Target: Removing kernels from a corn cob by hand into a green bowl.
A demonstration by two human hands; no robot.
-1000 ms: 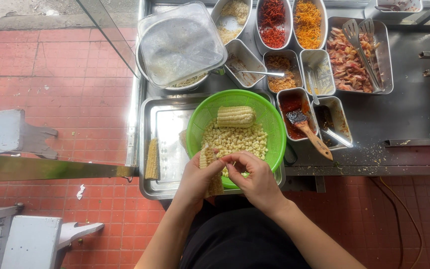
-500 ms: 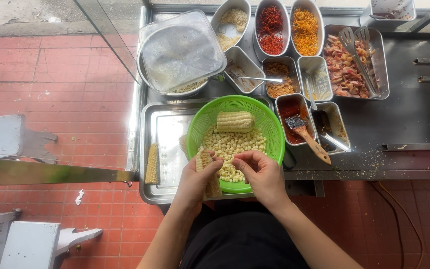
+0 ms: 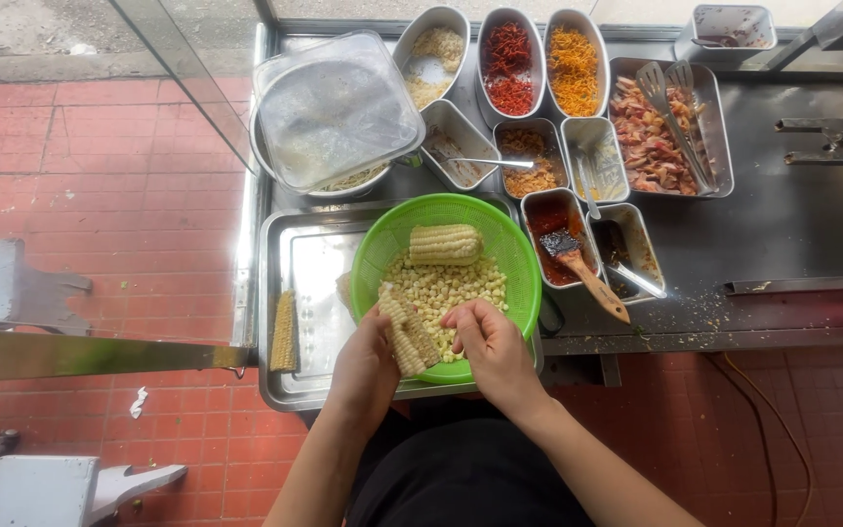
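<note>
The left hand grips a half-stripped cob over the green bowl's 7 o'clock rim. The right hand, at the cob's 3 o'clock, pinches its kernels. Loose kernels fill the bowl.

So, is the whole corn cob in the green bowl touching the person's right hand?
Apart. The head view shows the whole corn cob at the far side of the green bowl, with loose kernels lying between it and the right hand.
</note>
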